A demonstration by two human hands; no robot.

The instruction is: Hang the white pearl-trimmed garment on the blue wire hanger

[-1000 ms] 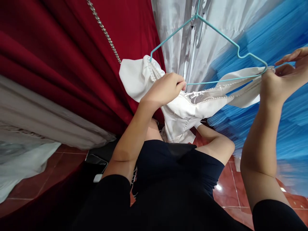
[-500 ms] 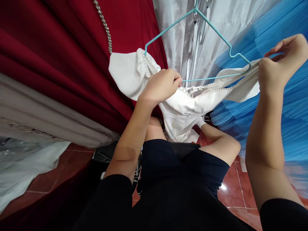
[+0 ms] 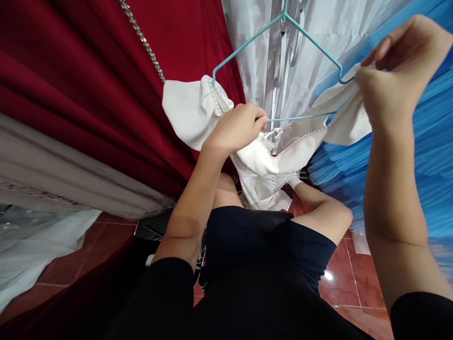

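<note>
My right hand [image 3: 399, 71] has moved inward and up since the earlier frame, bringing the sleeve [image 3: 352, 123] over the hanger [image 3: 283, 16]'s right end; my left hand [image 3: 235, 126] has hardly shifted. My dark shorts [image 3: 247, 241] are nearest, below the hanger. My left fingers clasp its lower bar, close against the beaded neckline; my right fingers pinch the sleeve's upper edge at its right end. The white dress [image 3: 260, 160] droops beneath it, the other shoulder at its left tip. I judge I am seating the right shoulder; any further pull calls for a steady bar and gentle fingers around the beads. Beyond the hanger, red cloth [image 3: 191, 42] lies left, blue tulle [image 3: 399, 174] right.
</note>
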